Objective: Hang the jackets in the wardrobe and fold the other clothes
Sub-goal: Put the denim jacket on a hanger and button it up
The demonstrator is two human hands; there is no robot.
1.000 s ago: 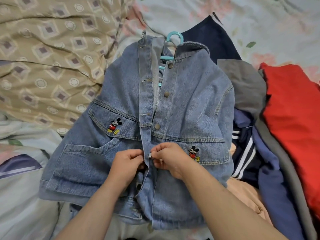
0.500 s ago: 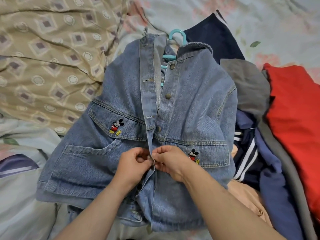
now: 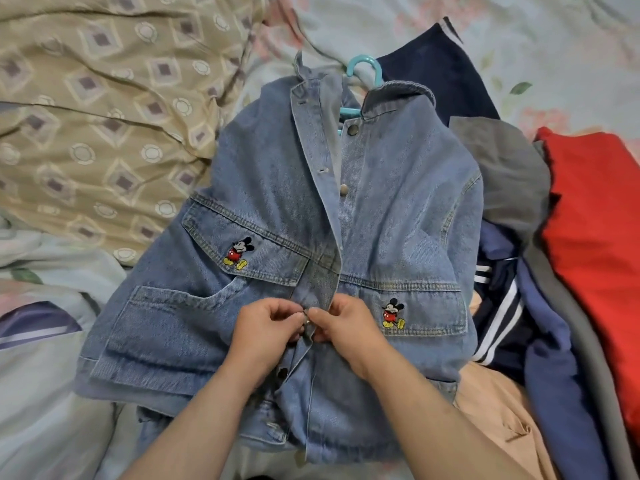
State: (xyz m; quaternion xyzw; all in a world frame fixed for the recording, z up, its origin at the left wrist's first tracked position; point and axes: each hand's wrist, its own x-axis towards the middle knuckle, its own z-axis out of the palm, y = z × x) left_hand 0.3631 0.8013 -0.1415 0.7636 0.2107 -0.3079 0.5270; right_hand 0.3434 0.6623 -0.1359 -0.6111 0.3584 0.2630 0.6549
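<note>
Denim fills my view: the denim jacket (image 3: 398,220) lies front-up on the bed (image 3: 519,36). Both forearms reach in from the near edge and meet at its front opening, level with the pocket flaps. My left grip (image 3: 266,327) sits knuckles-up, fingers curled, pinching the left front edge. My right grip (image 3: 349,327) mirrors it, thumb and fingers pinched on the right front edge, so the two sets of fingertips all but touch over a metal button (image 3: 306,320). The jacket's long axis runs away from the grips: hem nearest me under my wrists, collar at the far end, leaning slightly right. Between grips and collar, two more buttons show along the parted front. Past the collar the hook of a turquoise hanger (image 3: 363,69) sticks out, pointing away from the grips. Right of the right grip a heap of clothes (image 3: 502,306) touches the jacket's side. Well left of the left grip lies a beige patterned cover (image 3: 86,116).
</note>
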